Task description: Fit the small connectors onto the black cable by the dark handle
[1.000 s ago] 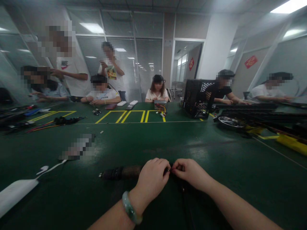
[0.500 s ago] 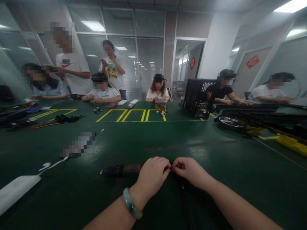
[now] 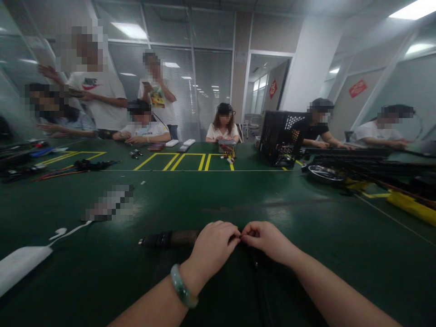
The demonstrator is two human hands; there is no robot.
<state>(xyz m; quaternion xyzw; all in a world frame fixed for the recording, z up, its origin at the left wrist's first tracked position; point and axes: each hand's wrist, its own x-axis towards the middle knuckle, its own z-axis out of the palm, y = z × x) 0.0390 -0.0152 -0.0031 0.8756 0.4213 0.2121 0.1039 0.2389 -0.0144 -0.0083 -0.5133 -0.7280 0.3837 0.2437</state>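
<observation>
My left hand [image 3: 213,247], with a green bangle on its wrist, and my right hand [image 3: 269,240] meet fingertip to fingertip low in the middle of the green table [image 3: 218,195]. Both are closed in a pinch on a small dark thing between them that I cannot make out. A dark cylindrical tool or sleeved cable [image 3: 166,239] lies on the table and runs left from under my left hand. Dark cable [image 3: 260,272] trails toward me below my right hand.
A white charger with cable [image 3: 23,263] lies at the left. A blurred object [image 3: 109,204] sits further back. A black computer case [image 3: 279,138] stands right of centre. Black parts and yellow strips [image 3: 405,204] fill the right. Several people sit or stand around the far edge.
Both hands keep the same pinch, shifted only slightly up in the view. The standing person at far left has raised a hand.
</observation>
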